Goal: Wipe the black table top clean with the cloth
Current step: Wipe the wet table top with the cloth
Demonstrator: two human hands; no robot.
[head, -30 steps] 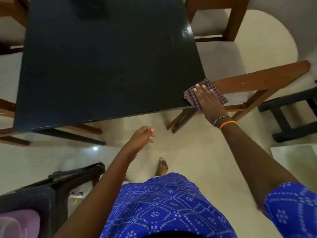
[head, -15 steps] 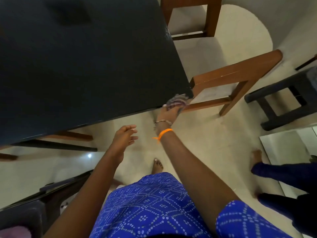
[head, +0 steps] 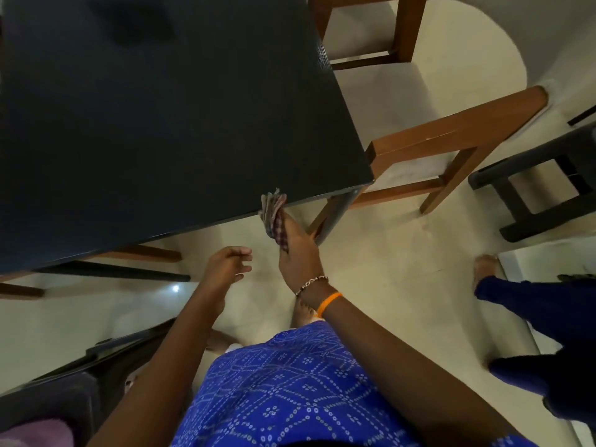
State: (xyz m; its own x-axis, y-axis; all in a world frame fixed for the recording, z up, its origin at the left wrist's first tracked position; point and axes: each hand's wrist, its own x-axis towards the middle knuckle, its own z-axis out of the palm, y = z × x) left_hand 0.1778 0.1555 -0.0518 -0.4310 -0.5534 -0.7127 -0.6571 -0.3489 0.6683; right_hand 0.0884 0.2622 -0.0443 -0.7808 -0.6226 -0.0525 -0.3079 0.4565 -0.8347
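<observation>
The black table top fills the upper left of the head view. A checked cloth, bunched up, lies against the table's near edge, a short way left of its near right corner. My right hand grips the cloth just below that edge; its wrist bears a bead bracelet and an orange band. My left hand hovers in the air below the table edge, left of the right hand, with fingers loosely curled and nothing in it.
A wooden chair stands by the table's right side and another wooden chair behind it. A black stool is at the far right. Another person's legs stand at the right. A dark chair sits at lower left.
My right hand has drawn the cloth off the near right corner, bunched it, and moved it left along the near edge. Another person's legs have come into view at the right.
</observation>
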